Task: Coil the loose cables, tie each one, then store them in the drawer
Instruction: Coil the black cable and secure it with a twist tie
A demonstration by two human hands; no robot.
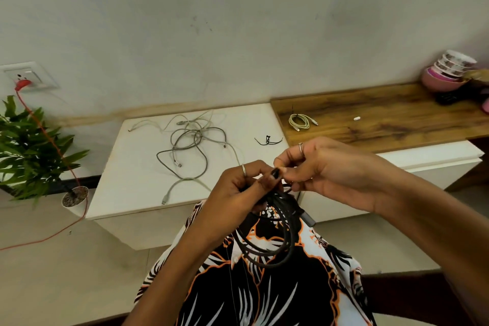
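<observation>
Black coil [267,241], centre frame, is pinched at its top by left hand [238,190] and right hand [325,169]. Judged light, limp, springy; best gripped across gathered loops.

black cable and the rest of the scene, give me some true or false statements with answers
1. Both hands, left hand and right hand, hold the coiled black cable. True.
2. A coiled pale cable lies on the wooden counter. True.
3. The grey cables on the white top are neatly coiled. False: they lie loose and tangled.
4. The stacked bowls sit by the potted plant. False: they sit at the counter's far right.
</observation>
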